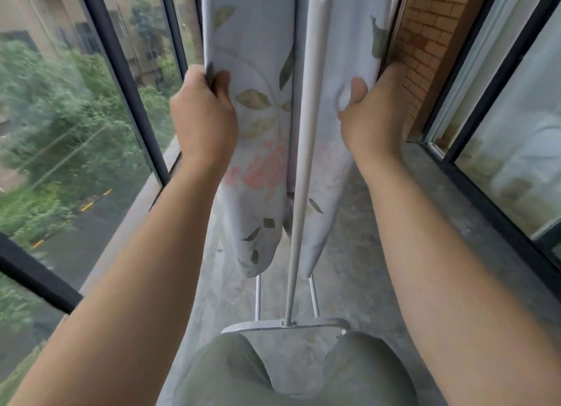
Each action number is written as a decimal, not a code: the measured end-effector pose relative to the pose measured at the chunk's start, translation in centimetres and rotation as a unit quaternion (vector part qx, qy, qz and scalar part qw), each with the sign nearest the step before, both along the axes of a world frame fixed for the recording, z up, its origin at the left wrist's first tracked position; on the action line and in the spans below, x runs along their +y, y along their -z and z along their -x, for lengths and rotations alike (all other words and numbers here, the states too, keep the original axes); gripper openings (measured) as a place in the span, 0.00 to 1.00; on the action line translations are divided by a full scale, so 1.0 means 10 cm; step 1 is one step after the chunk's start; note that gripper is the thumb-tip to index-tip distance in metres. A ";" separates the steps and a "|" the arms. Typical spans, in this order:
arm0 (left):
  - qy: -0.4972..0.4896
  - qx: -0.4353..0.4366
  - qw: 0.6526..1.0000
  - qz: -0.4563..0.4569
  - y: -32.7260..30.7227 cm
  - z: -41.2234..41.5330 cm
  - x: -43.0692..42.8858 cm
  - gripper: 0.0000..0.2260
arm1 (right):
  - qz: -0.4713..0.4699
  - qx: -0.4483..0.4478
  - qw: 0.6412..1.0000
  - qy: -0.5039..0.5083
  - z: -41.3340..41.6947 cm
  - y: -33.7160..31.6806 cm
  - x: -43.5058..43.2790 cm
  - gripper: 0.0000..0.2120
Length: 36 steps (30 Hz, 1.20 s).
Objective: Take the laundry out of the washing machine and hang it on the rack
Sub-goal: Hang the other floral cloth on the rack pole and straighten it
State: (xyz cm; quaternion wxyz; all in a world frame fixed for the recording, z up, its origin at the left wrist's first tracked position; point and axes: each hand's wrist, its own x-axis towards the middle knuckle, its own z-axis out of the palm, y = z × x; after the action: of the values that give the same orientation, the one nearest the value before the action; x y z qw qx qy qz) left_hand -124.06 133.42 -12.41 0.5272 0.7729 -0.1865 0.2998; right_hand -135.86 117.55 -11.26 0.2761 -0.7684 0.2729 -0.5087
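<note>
The left hand [203, 114] grips the left edge of a hanging sheet [258, 162], its fingers curled round the fold and the thumb laid across the front. The right hand [373, 111] pinches the sheet's right edge, the thumb pressed on the front of the cloth and the fingers hidden behind it. Both bare forearms reach forward from the bottom corners of the view.

The sheet is thin, pale blue-grey cloth printed with olive leaves and a soft pink flower. It hangs in two long, smooth panels on a drying rack, one on each side of the rack's round white metal pole [306, 132]. The pole runs down to a flat, curved white foot [285, 325] on a mottled grey concrete floor [364, 238].

Dark-framed glass windows [121, 71] line the left side, with blurred green trees beyond. An orange brick wall [431, 35] stands to the right. Olive-green trousers [230, 375] show at the bottom edge.
</note>
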 end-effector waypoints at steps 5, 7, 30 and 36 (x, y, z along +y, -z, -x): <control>-0.003 0.027 0.995 -0.093 0.25 0.06 -0.09 0.09 | -0.040 0.032 0.998 -0.026 -0.12 0.10 -0.05 0.07; -0.017 0.015 0.993 -0.115 0.34 0.04 -0.11 0.10 | -0.056 0.081 0.995 -0.022 -0.18 0.25 -0.09 0.11; 0.043 0.253 0.961 -0.103 2.19 0.48 0.05 0.07 | -0.261 0.124 0.956 -0.042 0.23 2.26 0.23 0.04; 0.081 0.248 0.949 -0.177 2.61 0.57 0.16 0.06 | -0.270 0.215 0.938 -0.035 0.33 2.63 0.23 0.10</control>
State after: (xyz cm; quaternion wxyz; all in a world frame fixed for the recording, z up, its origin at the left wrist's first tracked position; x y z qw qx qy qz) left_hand -129.73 134.99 -38.53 0.4341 0.8860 -0.1621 0.0172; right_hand -139.20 119.84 -37.56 0.4255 -0.7652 0.4256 -0.2287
